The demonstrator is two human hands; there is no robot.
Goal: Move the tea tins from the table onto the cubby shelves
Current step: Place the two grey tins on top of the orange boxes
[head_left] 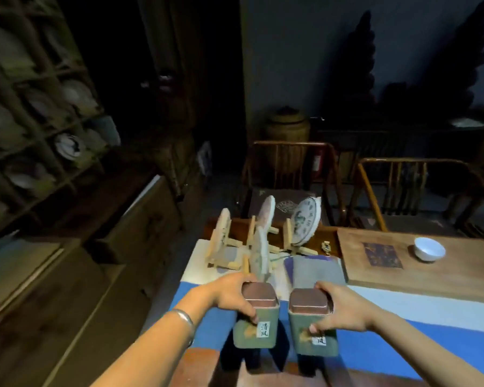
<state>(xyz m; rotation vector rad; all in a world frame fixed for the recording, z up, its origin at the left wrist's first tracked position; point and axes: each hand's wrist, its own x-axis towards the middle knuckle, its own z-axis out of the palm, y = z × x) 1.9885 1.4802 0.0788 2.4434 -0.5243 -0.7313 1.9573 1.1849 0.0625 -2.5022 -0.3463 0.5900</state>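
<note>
Two green tea tins with copper-brown lids are held side by side just above the blue and white cloth on the table (430,311). My left hand (229,296) grips the left tin (256,328) around its upper part, thumb on the front face. My right hand (344,311) grips the right tin (312,328) the same way. Both tins are upright and carry a small white label. The wooden cubby shelves (42,121) stand at the far left, with round wrapped tea cakes in several compartments.
Several tea cakes on small wooden stands (263,238) sit just behind the tins. A wooden tray (419,263) with a white cup (429,248) lies at the right. Two wooden chairs (291,169) stand behind the table. A low cabinet (140,224) runs below the shelves.
</note>
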